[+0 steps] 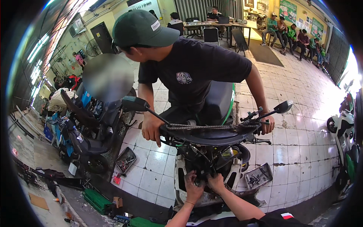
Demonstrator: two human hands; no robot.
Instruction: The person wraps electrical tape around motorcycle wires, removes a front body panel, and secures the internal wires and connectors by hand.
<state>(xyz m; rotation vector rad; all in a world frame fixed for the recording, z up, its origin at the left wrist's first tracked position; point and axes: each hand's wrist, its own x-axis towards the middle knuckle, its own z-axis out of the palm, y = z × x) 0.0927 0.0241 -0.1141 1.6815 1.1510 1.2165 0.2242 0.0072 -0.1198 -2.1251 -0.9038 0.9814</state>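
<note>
A motor scooter with its front stripped open stands before me, its dark inner parts and cables bare between pale side panels. My left hand reaches into the opening, fingers curled around something too dark to make out. Close beside it, my right hand is closed among the same dark parts, its fingertips hidden. Across the scooter, a person in a dark T-shirt and cap holds both ends of the handlebar, head turned to the left.
A tray of tools and small parts lies right of the scooter, near a dark bucket. Another parts tray is on the left. Partly dismantled scooters crowd the left side; a white scooter stands far right. Several people sit along the back wall.
</note>
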